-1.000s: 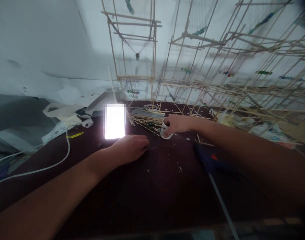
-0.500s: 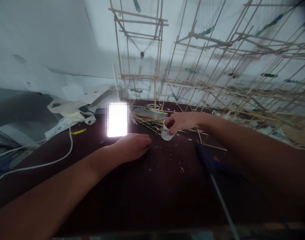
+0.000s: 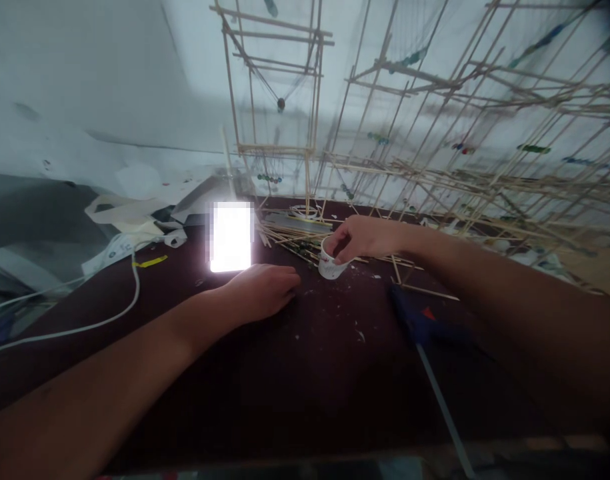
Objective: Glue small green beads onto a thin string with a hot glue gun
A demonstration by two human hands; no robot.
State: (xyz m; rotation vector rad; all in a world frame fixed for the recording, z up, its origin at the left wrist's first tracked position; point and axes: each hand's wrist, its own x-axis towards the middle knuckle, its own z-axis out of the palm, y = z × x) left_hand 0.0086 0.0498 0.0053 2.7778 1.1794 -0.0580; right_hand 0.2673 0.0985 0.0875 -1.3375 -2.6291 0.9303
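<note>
A small white paper cup (image 3: 329, 269) stands on the dark table (image 3: 315, 387), just right of the middle. My right hand (image 3: 349, 239) is at its rim, with fingertips reaching inside; what they touch in the cup is hidden. My left hand (image 3: 267, 291) rests on the table to the left of the cup, its fingers curled together; whether anything is between them cannot be seen. Behind the cup lie thin wooden sticks (image 3: 299, 239). A bright, blurred-out screen (image 3: 231, 237) stands behind my left hand.
A blue glue gun (image 3: 419, 321) with a pale glue stick lies below my right forearm. Stick frames (image 3: 312, 150) with hanging beads stand along the back. A white cable (image 3: 129, 308) and yellow strip (image 3: 151, 261) lie at left.
The whole view has shifted slightly, moving things a little left in the picture. My right hand stays at the cup, its fingertips still inside the rim, and my left hand stays on the table.
</note>
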